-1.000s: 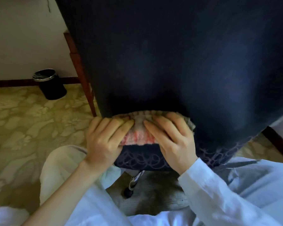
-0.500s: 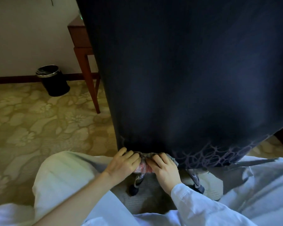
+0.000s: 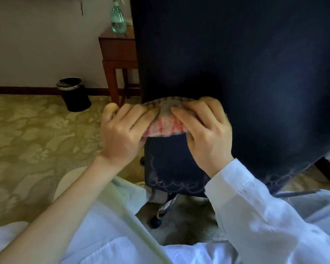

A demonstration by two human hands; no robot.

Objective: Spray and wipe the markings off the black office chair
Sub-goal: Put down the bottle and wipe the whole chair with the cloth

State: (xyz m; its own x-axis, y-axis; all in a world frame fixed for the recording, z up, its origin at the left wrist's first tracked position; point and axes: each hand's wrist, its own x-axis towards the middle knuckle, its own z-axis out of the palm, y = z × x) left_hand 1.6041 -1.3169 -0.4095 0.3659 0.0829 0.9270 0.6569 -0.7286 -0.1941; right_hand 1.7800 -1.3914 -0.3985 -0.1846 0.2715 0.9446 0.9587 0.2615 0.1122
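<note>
The back of the black office chair (image 3: 246, 69) fills the upper right of the head view. Pale looping markings (image 3: 177, 184) run along its lower edge. A pink and grey cloth (image 3: 165, 121) is pressed flat against the chair back, above the markings. My left hand (image 3: 122, 132) holds the cloth's left side and my right hand (image 3: 206, 130) holds its right side, fingers spread over the cloth. A green spray bottle (image 3: 118, 18) stands on the wooden side table (image 3: 118, 46) behind the chair.
A black waste bin (image 3: 74, 95) stands by the wall at the left. Patterned carpet (image 3: 31, 141) spreads to the left. The chair's chrome leg and caster (image 3: 160, 216) sit just in front of my knees. A dark wooden skirting runs along the wall.
Both hands slid the cloth down to the chair's bottom edge, then back up the chair back to above the markings. The view has shifted, bringing the spray bottle into sight.
</note>
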